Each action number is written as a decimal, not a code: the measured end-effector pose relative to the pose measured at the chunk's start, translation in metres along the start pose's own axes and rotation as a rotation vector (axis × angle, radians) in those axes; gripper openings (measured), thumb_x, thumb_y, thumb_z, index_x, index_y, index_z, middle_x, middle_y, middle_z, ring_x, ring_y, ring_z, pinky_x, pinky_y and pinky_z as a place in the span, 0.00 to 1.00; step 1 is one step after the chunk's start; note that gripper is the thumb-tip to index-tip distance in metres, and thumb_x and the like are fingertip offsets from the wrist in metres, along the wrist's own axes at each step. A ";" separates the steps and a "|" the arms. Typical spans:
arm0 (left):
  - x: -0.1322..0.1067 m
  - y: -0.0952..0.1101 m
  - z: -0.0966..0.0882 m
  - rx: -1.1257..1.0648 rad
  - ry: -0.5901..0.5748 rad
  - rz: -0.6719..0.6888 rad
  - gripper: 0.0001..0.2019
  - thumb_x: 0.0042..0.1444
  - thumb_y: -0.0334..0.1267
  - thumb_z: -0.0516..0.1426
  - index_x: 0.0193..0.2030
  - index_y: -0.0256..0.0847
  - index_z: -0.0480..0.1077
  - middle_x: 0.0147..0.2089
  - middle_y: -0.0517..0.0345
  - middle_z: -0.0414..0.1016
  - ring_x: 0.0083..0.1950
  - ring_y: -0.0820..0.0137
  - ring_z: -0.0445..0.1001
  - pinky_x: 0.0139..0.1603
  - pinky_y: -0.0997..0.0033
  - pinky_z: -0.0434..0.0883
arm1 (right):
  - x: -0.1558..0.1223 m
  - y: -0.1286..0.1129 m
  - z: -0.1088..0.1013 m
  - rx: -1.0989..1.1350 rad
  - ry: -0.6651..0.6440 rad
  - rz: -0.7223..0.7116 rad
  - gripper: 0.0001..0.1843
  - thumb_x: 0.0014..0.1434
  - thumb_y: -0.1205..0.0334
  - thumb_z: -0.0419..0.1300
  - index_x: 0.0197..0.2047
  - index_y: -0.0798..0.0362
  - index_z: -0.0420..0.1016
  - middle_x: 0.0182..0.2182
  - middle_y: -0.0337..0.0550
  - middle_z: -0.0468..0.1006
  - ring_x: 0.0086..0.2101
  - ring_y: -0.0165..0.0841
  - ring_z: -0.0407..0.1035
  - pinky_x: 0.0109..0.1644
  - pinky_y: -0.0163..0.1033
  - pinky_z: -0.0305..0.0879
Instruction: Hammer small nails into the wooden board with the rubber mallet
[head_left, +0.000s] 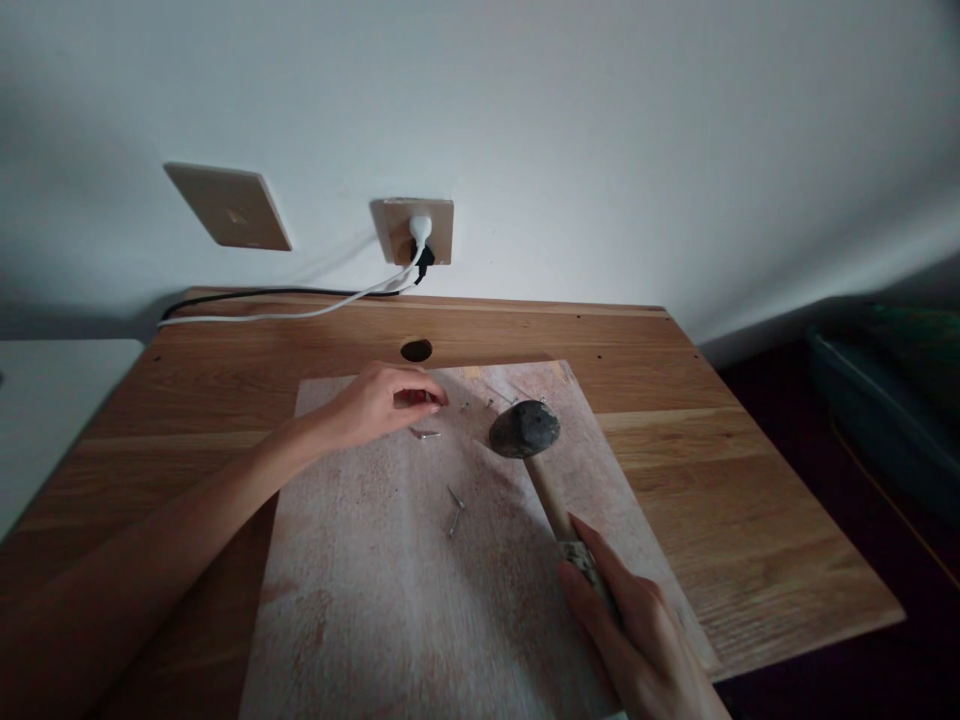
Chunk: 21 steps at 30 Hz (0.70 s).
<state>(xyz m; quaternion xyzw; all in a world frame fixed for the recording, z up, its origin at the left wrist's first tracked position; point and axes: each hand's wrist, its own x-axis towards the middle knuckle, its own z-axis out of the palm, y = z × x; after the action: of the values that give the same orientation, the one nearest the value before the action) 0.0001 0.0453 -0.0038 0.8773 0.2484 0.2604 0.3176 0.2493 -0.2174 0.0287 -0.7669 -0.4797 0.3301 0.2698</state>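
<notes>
My right hand [630, 620] is wrapped round the wooden handle of a rubber mallet [525, 430]; its dark head is over the far right part of a pale, worn board [360, 560]. At the board's far left part, my left hand [394, 400] is closed with thumb and fingertips together; whatever they pinch is too small to make out. To the right of those fingertips, several small nails [490, 403] form a row near the board's far edge. One loose nail [429, 435] lies just below my left hand, and two loose nails [455, 522] lie nearer the middle.
Under the board is a wooden desktop [712, 500] with a round cable hole [416, 350]. Behind it, a wall socket [442, 235] holds a white plug and a black plug, whose cables [300, 316] run left along the back edge. A blank-looking wall plate [232, 210] is further left.
</notes>
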 end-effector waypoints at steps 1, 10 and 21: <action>0.000 0.000 0.000 0.002 -0.009 0.002 0.07 0.68 0.36 0.61 0.42 0.41 0.81 0.40 0.56 0.86 0.39 0.70 0.81 0.43 0.71 0.74 | 0.000 0.000 0.000 -0.006 0.000 0.004 0.36 0.71 0.36 0.55 0.64 0.58 0.81 0.21 0.36 0.78 0.23 0.36 0.75 0.30 0.37 0.72; 0.000 -0.003 0.005 0.068 0.016 0.088 0.05 0.67 0.35 0.63 0.41 0.41 0.83 0.41 0.53 0.84 0.42 0.67 0.82 0.47 0.67 0.76 | -0.001 -0.007 -0.002 -0.014 0.001 -0.024 0.37 0.71 0.34 0.56 0.64 0.56 0.81 0.25 0.39 0.83 0.26 0.37 0.78 0.32 0.37 0.75; -0.002 -0.003 0.009 -0.140 0.044 -0.066 0.22 0.60 0.31 0.64 0.62 0.45 0.74 0.39 0.62 0.85 0.33 0.74 0.79 0.38 0.75 0.74 | 0.020 -0.045 0.006 -0.033 -0.112 -0.325 0.30 0.77 0.43 0.51 0.67 0.56 0.77 0.20 0.36 0.77 0.20 0.33 0.72 0.26 0.34 0.73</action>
<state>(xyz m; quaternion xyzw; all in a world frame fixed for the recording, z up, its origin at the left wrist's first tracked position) 0.0034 0.0424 -0.0120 0.8384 0.2654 0.2856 0.3809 0.2261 -0.1805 0.0531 -0.6641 -0.6169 0.3165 0.2797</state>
